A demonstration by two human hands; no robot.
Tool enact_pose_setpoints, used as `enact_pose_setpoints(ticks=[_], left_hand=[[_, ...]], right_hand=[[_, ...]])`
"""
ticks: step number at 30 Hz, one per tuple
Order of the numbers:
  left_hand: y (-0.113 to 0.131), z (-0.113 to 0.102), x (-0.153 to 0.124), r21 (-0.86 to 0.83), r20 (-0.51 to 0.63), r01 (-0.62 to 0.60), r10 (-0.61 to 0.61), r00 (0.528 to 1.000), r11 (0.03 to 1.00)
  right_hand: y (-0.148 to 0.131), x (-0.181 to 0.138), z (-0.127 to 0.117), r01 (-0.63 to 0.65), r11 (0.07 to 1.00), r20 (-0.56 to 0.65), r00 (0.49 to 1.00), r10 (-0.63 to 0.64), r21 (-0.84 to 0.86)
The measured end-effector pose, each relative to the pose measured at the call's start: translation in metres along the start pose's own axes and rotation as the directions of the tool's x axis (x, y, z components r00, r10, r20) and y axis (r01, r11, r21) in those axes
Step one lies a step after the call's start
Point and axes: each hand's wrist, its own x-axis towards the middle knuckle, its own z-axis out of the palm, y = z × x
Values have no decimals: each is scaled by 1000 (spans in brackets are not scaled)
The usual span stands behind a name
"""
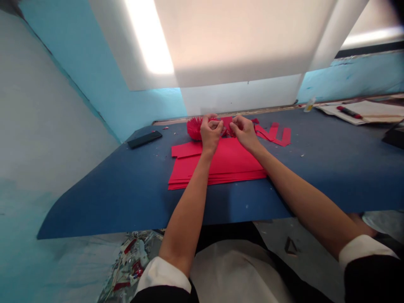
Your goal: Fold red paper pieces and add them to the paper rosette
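Blue covering across the surface (331, 168), dotted with small pale scraps; left near corner rounded. On it, stack of red sheets (233, 160), edges slightly out of line, long axis roughly left to right. White sheets (370, 107), well apart at far right.

Left hand (210, 132), above the far side of the stack: pinched narrow with thumb and fingers at the left edge of a red paper piece (226, 121). Right hand (245, 132), opposite: pinched narrow likewise at the right edge of the same piece, other fingers curled in.

Flat black object (145, 139) at left, well apart from the stack, long axis slanting, right end farther away. Loose red strips (273, 132), right of the right hand, lying at mixed angles. Red strip (187, 150) across the stack's far left corner, pointing about left to right. Fringed red paper (193, 128), just left of the left hand and partly hidden by it; tips pointing outward.

Red-and-black marker (349, 112) on the white sheets, slanting, right end nearer. Small bottle (309, 104), near those sheets, tilted. Red paper piece: between both hands, broad face toward the camera; cannot tell long axis, edges covered by fingers.
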Motion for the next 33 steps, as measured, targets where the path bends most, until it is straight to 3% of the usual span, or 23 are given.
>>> enact_pose_setpoints(ticks=[9, 33], left_hand=[[5, -1, -1, 35, 59, -67, 65, 996, 997], [-5, -1, 5, 9, 57, -4, 3, 998, 1000]], right_hand=[[-4, -1, 0, 6, 999, -18, 1000, -7, -40], [-1, -1, 0, 22, 999, -36, 999, -23, -29]])
